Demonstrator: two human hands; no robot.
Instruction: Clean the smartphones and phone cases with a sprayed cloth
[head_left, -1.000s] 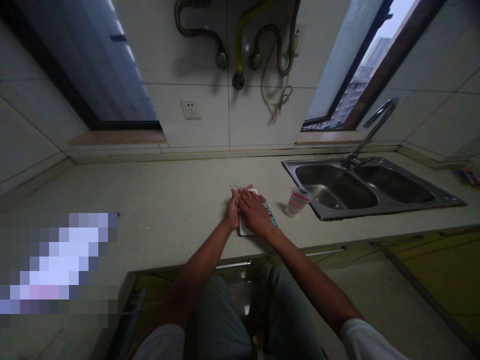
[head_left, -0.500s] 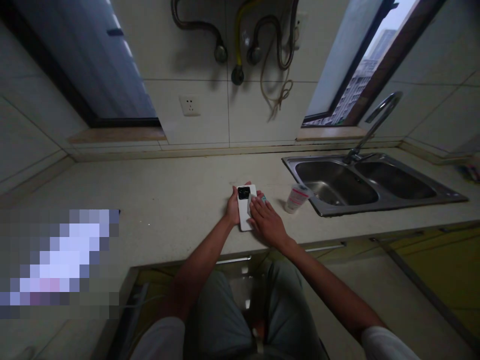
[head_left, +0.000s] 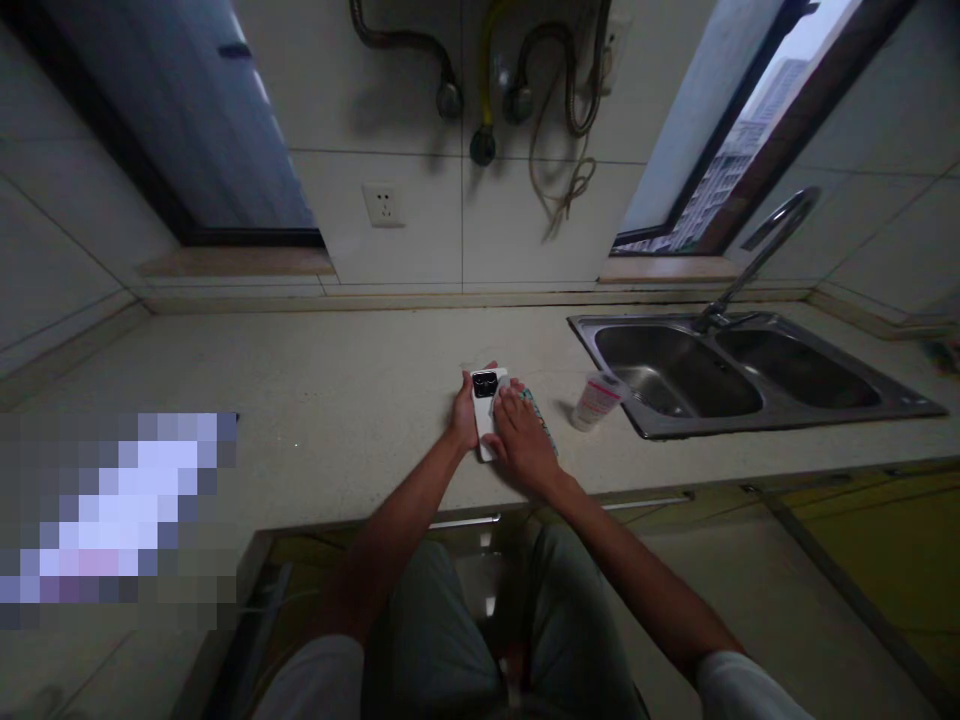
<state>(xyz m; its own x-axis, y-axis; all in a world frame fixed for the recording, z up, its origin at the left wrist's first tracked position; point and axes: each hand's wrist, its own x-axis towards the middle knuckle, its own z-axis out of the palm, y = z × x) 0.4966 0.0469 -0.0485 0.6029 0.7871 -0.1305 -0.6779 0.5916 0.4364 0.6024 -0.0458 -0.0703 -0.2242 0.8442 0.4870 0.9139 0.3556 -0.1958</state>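
Note:
A white phone (head_left: 484,415) with a black camera block at its top lies back side up at the middle of the counter. Around its left edge curl the fingers and thumb of my left hand (head_left: 465,415). My right hand (head_left: 523,432) lies over the right part of the phone's back, fingers together on a small pale wipe-like piece (head_left: 500,388) pressed against it. Most of that piece is hidden under the fingers, so its exact kind is unclear. Beside and partly beneath my right hand is a flat teal patterned item (head_left: 541,415), its left part covered.
A clear plastic cup with pink print (head_left: 596,402) stands right of my hands, near the double steel sink (head_left: 637,425) with its faucet (head_left: 772,225). The pale counter (head_left: 360,400) stretches left. A pixelated bright patch covers the left edge. Pipes and a wall socket (head_left: 383,205) are ahead.
My right hand has shifted slightly left and down over the phone's back, uncovering more of the teal patterned item. My left hand keeps its hold. The camera view has moved slightly.

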